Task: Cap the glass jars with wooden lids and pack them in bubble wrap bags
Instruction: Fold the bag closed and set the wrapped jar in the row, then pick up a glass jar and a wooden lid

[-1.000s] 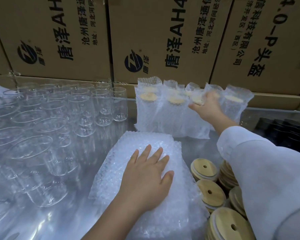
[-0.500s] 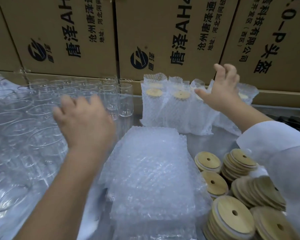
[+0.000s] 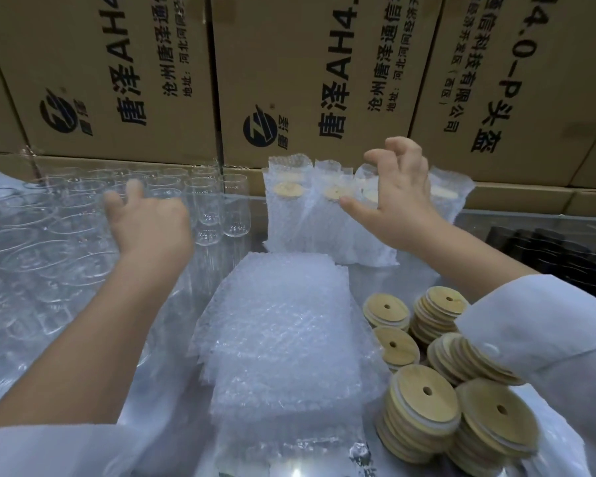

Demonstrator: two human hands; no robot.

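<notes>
At 10 o'clock, over the rows of open glass jars (image 3: 234, 208), my left hand (image 3: 152, 225) hovers w/ thumb and fingers loosely spread, holding nothing. The fingertips are hidden past the back of the hand, so I can't tell if they touch a rim. At 1 o'clock my right hand (image 3: 398, 208) is over the packed jars (image 3: 289, 215), fingers curled loose, thumb out toward 9, nothing pinched. I can't tell whether the thumb brushes the wrap.

The packed jars stand in a row at 12 against the cardboard boxes (image 3: 289, 80), lids showing thru the wrap. The flat bubble wrap bags (image 3: 283, 325) are stacked from centre to 6. The wooden lids (image 3: 424, 397) are piled at 4–5, just beside the bags and partly under my right sleeve (image 3: 547, 339). Some dark things (image 3: 547, 249) sit at 3, too dim to name.

Step, as I read it: between units. A few jars are bagged at the back and the next jar isn't picked yet. Many jars are uncapped, so I'm far from done.

Next move, prob.: the left hand wraps one jar at the row's edge and lifts it straight up so the neighbours don't clink or tip. The right hand drops to 4 for one lid, taking only the top one off a leaning stack. Glass is slick, so it needs a full wrap, not a fingertip pinch.
</notes>
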